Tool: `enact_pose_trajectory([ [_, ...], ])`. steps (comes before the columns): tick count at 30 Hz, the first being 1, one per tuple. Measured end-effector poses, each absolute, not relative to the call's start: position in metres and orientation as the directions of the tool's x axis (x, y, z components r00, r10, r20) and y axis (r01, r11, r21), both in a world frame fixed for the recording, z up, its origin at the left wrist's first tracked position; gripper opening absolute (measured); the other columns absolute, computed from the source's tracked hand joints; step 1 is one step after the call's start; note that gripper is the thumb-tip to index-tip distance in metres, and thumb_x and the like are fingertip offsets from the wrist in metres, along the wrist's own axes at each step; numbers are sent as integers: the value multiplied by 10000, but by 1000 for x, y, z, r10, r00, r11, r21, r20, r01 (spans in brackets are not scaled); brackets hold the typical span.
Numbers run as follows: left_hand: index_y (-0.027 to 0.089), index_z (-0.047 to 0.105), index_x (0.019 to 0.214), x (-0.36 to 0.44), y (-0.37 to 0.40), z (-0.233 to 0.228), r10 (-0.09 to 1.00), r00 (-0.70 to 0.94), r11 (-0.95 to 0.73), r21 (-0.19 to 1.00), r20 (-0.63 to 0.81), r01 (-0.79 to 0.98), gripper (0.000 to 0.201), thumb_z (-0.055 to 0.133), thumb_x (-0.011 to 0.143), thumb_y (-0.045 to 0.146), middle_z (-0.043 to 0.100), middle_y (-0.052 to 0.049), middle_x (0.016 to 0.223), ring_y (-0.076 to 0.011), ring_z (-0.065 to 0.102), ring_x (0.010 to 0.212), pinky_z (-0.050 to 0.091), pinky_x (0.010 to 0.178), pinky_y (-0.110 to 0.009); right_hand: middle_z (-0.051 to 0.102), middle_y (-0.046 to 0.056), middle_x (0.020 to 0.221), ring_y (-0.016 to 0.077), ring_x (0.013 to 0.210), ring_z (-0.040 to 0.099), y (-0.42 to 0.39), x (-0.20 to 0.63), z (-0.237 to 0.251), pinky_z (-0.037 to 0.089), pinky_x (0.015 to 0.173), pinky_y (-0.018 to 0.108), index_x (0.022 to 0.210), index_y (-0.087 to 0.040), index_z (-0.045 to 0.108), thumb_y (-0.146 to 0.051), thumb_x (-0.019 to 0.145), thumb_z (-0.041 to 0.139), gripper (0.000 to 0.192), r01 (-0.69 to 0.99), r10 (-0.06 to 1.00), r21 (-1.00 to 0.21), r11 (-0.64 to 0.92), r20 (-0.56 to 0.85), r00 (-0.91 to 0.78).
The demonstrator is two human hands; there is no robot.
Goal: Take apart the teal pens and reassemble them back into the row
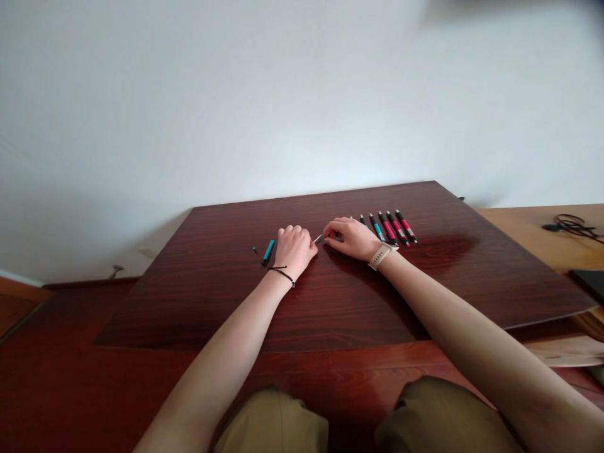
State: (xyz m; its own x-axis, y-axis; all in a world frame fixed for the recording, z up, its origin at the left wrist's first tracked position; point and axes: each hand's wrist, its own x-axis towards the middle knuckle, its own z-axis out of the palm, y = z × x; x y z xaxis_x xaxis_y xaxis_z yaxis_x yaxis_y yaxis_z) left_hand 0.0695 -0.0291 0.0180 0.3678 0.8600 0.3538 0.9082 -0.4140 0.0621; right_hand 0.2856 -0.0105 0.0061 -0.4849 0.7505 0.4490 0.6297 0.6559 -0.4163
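Over the middle of the table, my left hand (295, 250) is closed, its thumb side at one end of a thin, pale pen refill (318, 239). At the refill's other end, the curled fingers of my right hand (353, 239) pinch it; a dark part shows under them. Left of my left hand lies a teal pen barrel with a black end (268, 252). Beside that is a tiny teal piece (254, 249). Beyond my right wrist several pens lie in a row, among them a teal pen (376, 226) and a pink pen (406, 226); my right hand partly hides the row.
The dark reddish wooden table (226, 308) stands against a white wall (264, 100). To the right, a lighter wooden surface (514, 229) holds a coiled black cable (576, 225) and a dark flat object (589, 283). My knees are below the table's near edge.
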Motion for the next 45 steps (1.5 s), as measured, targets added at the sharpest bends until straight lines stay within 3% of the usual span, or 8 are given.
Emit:
enact_pose_trajectory([
  [6, 203, 670, 861, 72, -29, 24, 874, 315, -380, 118, 369, 917, 123, 613, 970, 209, 716, -122, 1010, -322, 618, 1061, 422, 930, -457, 740, 64, 916, 230, 860, 671, -5, 288, 0, 487, 824, 340, 926, -206, 711, -182, 955, 666, 59, 608, 753, -451, 654, 466, -465],
  [9, 213, 633, 864, 73, -28, 25, 852, 315, -417, 179, 418, 891, 101, 625, 962, 193, 708, -97, 994, -310, 611, 1053, 419, 907, -439, 732, 65, 909, 221, 822, 659, -6, 287, 2, 486, 782, 342, 955, -205, 684, -252, 995, 645, 74, 569, 795, -566, 596, 517, -319],
  [12, 218, 608, 858, 75, -29, 25, 828, 344, -471, 217, 443, 855, 109, 641, 950, 170, 699, -83, 983, -296, 605, 1038, 415, 897, -426, 743, 61, 955, 209, 832, 676, -5, 284, 3, 510, 764, 331, 1018, -213, 660, -379, 1031, 632, 168, 387, 842, -751, 535, 515, -164],
  [16, 218, 594, 847, 77, -30, 24, 799, 378, -520, 220, 468, 826, 125, 656, 944, 170, 689, -81, 976, -288, 599, 1015, 414, 895, -421, 726, 52, 967, 200, 856, 673, -3, 281, 1, 543, 816, 340, 1015, -225, 640, -555, 1024, 647, 330, 162, 859, -844, 511, 492, -144],
  [21, 217, 592, 844, 77, -29, 22, 795, 388, -528, 218, 467, 821, 130, 662, 942, 169, 695, -80, 972, -296, 600, 1012, 413, 891, -432, 702, 41, 926, 198, 848, 647, -4, 280, 3, 538, 826, 346, 987, -231, 628, -635, 995, 668, 406, 98, 862, -859, 502, 488, -136],
  [30, 218, 594, 858, 77, -28, 21, 783, 402, -537, 190, 474, 822, 117, 646, 954, 176, 691, -75, 988, -290, 602, 1027, 410, 894, -426, 732, 49, 924, 207, 829, 662, -7, 283, 4, 541, 780, 345, 997, -228, 664, -624, 987, 678, 397, 217, 860, -833, 509, 480, -174],
  [40, 218, 603, 878, 78, -30, 22, 774, 418, -545, 162, 476, 823, 100, 647, 964, 192, 693, -78, 1005, -287, 603, 1040, 413, 904, -428, 730, 41, 884, 196, 792, 662, -9, 281, 9, 544, 764, 341, 974, -210, 697, -633, 934, 743, 428, 137, 877, -879, 456, 418, -237],
  [45, 221, 595, 904, 79, -29, 21, 764, 401, -546, 174, 506, 820, 95, 631, 991, 233, 681, -77, 1008, -282, 597, 1038, 417, 903, -420, 780, 63, 980, 231, 894, 705, -7, 277, 7, 563, 878, 382, 941, -214, 726, -644, 865, 807, 443, 96, 863, -888, 449, 403, -306],
])
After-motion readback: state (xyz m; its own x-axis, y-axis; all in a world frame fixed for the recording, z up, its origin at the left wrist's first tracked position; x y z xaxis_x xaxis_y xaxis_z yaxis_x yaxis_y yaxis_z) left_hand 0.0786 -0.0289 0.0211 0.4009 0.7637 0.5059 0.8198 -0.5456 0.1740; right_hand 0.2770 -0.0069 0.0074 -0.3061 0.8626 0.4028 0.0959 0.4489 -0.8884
